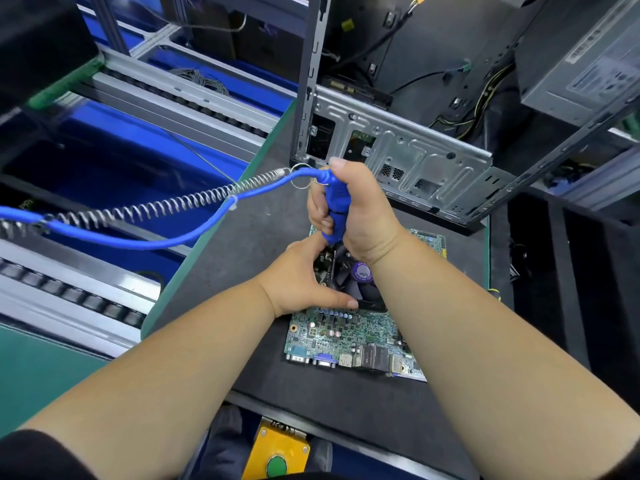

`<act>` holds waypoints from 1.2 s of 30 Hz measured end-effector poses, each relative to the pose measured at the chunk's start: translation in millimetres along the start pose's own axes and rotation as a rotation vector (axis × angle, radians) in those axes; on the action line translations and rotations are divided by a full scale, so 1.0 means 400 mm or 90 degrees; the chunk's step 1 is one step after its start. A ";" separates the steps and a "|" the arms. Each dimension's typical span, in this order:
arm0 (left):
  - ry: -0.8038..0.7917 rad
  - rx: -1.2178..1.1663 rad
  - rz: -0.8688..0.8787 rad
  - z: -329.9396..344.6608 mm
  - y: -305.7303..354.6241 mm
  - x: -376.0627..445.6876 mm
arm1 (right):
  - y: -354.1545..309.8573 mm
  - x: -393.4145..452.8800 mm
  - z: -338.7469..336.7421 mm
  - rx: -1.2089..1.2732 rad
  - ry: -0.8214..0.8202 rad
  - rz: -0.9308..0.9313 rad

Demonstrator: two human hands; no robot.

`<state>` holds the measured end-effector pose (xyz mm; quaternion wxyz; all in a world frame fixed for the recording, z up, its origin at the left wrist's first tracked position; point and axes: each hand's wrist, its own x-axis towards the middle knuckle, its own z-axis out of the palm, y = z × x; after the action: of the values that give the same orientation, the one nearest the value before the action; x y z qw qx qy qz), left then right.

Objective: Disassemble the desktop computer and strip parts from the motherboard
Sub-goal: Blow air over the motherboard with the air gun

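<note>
A green motherboard [349, 336] lies flat on the dark mat, its port row facing me. A black cooler fan [360, 282] with a purple label sits on the board, partly hidden by my wrists. My right hand [356, 216] grips a blue electric screwdriver [335, 206] upright, tip down at the fan's far left corner. My left hand [301, 282] rests against the fan's left side, fingers by the driver tip, thumb along the fan's near edge. The bit itself is hidden.
The opened grey computer case [408, 157] stands just behind the board, a power supply [588, 64] at top right. A blue cord [145, 240] and coiled spring [166, 204] trail left from the driver. A roller conveyor [86, 299] runs along the left. A yellow button box [277, 455] sits below.
</note>
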<state>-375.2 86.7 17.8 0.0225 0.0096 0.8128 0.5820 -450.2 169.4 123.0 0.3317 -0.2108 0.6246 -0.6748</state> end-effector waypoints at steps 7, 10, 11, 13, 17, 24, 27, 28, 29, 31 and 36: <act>-0.020 -0.012 0.003 0.005 -0.013 0.005 | 0.000 -0.006 -0.012 0.047 0.059 -0.009; -0.023 -0.007 -0.001 0.007 -0.021 0.005 | 0.015 -0.017 -0.007 0.018 0.042 -0.031; -0.015 -0.010 0.007 0.007 -0.020 0.003 | 0.019 -0.022 -0.006 0.018 0.039 -0.033; 0.000 -0.023 0.025 0.010 -0.015 -0.001 | 0.023 -0.029 -0.009 0.024 0.041 -0.035; 0.007 -0.032 0.049 0.012 -0.008 -0.007 | 0.025 -0.035 -0.013 0.046 0.051 -0.059; -0.010 -0.055 0.054 0.017 -0.006 -0.014 | 0.022 -0.042 -0.012 0.072 0.062 -0.077; -0.015 -0.054 0.053 0.018 -0.007 -0.016 | 0.017 -0.044 -0.013 0.087 0.068 -0.082; -0.013 -0.054 0.054 0.018 -0.005 -0.017 | 0.016 -0.043 -0.013 0.086 0.065 -0.084; -0.012 -0.057 0.057 0.019 -0.002 -0.018 | 0.016 -0.044 -0.014 0.080 0.058 -0.084; -0.007 -0.063 0.062 0.020 0.001 -0.020 | 0.015 -0.049 -0.014 0.061 0.038 -0.089; -0.007 -0.068 0.055 0.016 0.010 -0.018 | 0.005 -0.068 -0.008 0.063 0.039 -0.110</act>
<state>-367.6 93.6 19.7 0.0024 0.0469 0.7791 0.6251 -433.3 191.2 124.0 0.2631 -0.2265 0.5801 -0.7369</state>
